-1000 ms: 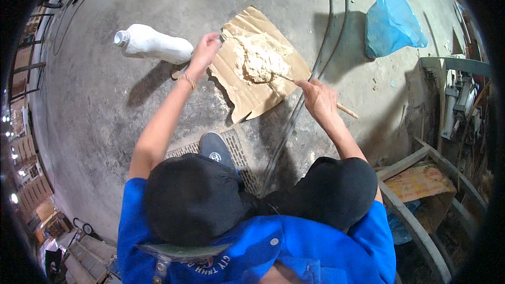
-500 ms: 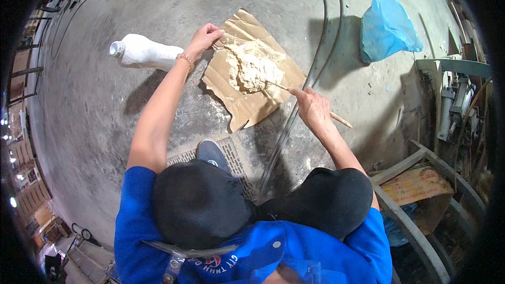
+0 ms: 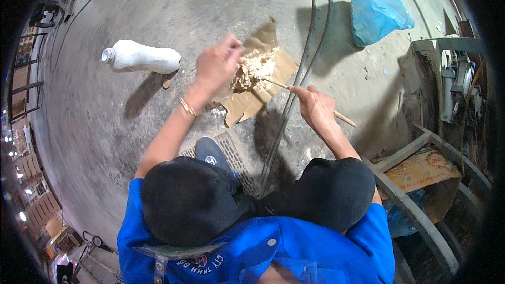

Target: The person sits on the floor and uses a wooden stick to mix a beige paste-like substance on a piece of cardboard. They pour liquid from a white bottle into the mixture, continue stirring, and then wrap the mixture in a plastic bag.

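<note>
A mound of crumbly, pale cream paste (image 3: 256, 71) lies on a torn piece of brown cardboard (image 3: 286, 66) on the floor. My right hand (image 3: 317, 109) is closed round a thin wooden stick (image 3: 344, 119), whose far end touches the paste. My left hand (image 3: 216, 68), smeared by motion, is above the cardboard's left side and hides part of it. Whether its fingers hold anything cannot be made out. The cardboard's far corner looks bent up.
A white plastic bottle (image 3: 144, 58) lies on its side at the left, with a small brown piece (image 3: 167, 83) beside it. Dark hoses (image 3: 310, 47) run past the cardboard's right. Farther right are a blue plastic bag (image 3: 376, 13) and a metal frame (image 3: 413, 221).
My left hand has moved from the cardboard's far left edge rightward and nearer, over its left side. The cardboard's far corner has changed shape. My right hand keeps the stick in the paste.
</note>
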Available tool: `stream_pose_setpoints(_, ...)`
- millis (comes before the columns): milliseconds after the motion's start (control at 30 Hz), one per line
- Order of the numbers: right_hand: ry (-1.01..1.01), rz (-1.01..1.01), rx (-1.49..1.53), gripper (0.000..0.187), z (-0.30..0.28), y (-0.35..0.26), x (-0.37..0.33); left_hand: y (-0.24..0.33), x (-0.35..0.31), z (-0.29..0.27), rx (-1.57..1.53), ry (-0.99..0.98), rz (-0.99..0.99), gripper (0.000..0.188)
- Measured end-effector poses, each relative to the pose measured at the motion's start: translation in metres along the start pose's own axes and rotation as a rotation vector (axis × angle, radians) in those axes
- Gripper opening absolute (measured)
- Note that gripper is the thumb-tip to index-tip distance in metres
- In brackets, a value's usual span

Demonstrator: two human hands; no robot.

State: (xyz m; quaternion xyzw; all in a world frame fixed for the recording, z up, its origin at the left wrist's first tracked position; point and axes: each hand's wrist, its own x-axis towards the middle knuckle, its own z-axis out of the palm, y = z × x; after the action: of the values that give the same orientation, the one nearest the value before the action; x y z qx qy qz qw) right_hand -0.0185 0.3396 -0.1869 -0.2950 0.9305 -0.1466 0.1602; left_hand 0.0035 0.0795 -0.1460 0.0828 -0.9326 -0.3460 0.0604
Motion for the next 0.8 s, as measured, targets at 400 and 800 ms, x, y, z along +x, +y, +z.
stream_pose_setpoints(400,0.062,0.0,0.044,0.03,0.008,-0.002,0.021,-0.138,-0.042,0.019,-1.117,0.306,-0.713,0.022)
stream_pose_setpoints(800,0.237,0.046,0.097,0.024,0.004,0.02,0.056,-0.159,-0.071,0.021,-1.205,-0.09,-0.854,0.042)
